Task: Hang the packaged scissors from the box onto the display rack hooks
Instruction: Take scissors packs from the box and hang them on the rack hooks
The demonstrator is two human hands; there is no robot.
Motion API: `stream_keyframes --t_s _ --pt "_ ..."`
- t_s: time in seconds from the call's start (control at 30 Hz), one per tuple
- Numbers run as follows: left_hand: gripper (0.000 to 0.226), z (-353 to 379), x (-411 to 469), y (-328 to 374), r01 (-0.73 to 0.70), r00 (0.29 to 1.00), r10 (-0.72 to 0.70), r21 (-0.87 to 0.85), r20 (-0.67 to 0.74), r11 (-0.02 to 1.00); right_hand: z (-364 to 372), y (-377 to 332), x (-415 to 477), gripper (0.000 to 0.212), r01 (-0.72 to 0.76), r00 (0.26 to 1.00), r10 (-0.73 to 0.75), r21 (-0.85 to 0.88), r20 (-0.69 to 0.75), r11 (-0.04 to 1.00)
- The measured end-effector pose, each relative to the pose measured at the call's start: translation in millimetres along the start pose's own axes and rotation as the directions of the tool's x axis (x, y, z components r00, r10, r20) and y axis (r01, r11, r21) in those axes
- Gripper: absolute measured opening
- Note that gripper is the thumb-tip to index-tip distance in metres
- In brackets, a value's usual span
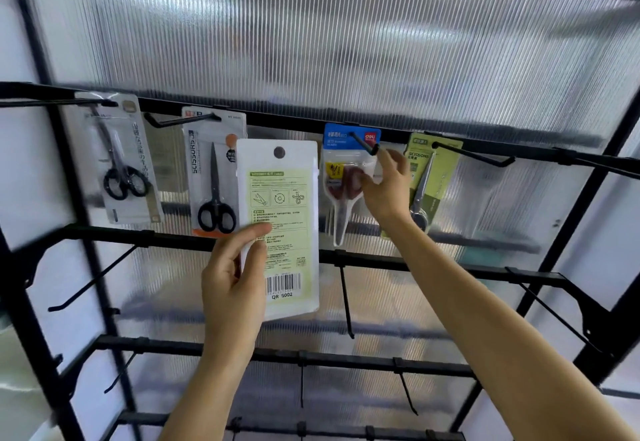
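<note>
Display rack, seen from below, with four scissor packs on the top-row hooks and the box out of view. The held pack is upright in front of the top row, back face to the camera, overlapping the black-handled pack and just left of the blue pack. The left hand pinches its lower left edge, thumb on the face. The right hand appears to pinch the blue pack's right edge, index finger by the hook tip. Suggested technique: keep the pack square, bring its hole level with a hook tip, then slide it straight back. Neighbouring packs crowd both edges. Bare hooks on the lower rails, such as the lower hook, offer more open room.
</note>
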State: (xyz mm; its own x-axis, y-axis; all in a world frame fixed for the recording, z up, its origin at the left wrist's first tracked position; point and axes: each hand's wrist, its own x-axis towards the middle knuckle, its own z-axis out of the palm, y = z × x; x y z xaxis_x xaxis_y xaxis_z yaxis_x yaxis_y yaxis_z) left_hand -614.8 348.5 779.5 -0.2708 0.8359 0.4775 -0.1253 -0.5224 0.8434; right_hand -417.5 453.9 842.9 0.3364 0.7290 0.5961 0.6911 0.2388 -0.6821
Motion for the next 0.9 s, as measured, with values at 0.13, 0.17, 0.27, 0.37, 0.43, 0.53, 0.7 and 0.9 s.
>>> stream_keyframes --t_s 0.13,0.17,0.27,0.37,0.43,0.53,0.7,0.9 --pt "0.035 -1 -3 -4 -0.014 0.999 0.014 0.011 0.038 1.0 -4 -8 -56 0.019 0.007 0.977 -0.06 0.251 0.204 0.968" --pt "0.036 0 -3 -6 -0.03 0.999 0.029 0.029 0.041 0.999 -6 -12 -73 0.015 -0.029 0.957 -0.066 0.323 0.282 0.946" --pt "0.035 5 -5 -11 -0.092 0.995 0.091 0.022 0.038 0.995 -13 -21 -111 0.025 -0.215 0.904 -0.014 0.482 0.428 0.849" --pt "0.025 2 -3 -18 -0.222 0.972 0.224 -0.033 0.078 0.975 -19 -28 -129 0.036 -0.463 0.812 0.083 0.552 0.577 0.693" --pt "0.012 -5 3 -28 -0.37 0.925 0.363 0.05 0.111 0.928 -22 -30 -133 0.041 -0.588 0.746 0.092 0.588 0.66 0.555" --pt "0.025 -13 13 -39 -0.503 0.864 0.493 0.148 0.105 0.851 -27 -31 -137 0.031 -0.66 0.723 0.071 0.655 0.688 0.368" --pt "0.01 -21 19 -37 -0.759 0.65 0.727 0.156 0.219 0.632 -32 -28 -136 0.029 -0.626 0.778 0.014 0.773 0.628 0.105" --pt "0.031 -27 16 -36 -0.806 0.587 0.752 0.301 0.299 0.509 -50 -26 -126 0.021 -0.526 0.759 -0.084 0.684 0.645 0.505"
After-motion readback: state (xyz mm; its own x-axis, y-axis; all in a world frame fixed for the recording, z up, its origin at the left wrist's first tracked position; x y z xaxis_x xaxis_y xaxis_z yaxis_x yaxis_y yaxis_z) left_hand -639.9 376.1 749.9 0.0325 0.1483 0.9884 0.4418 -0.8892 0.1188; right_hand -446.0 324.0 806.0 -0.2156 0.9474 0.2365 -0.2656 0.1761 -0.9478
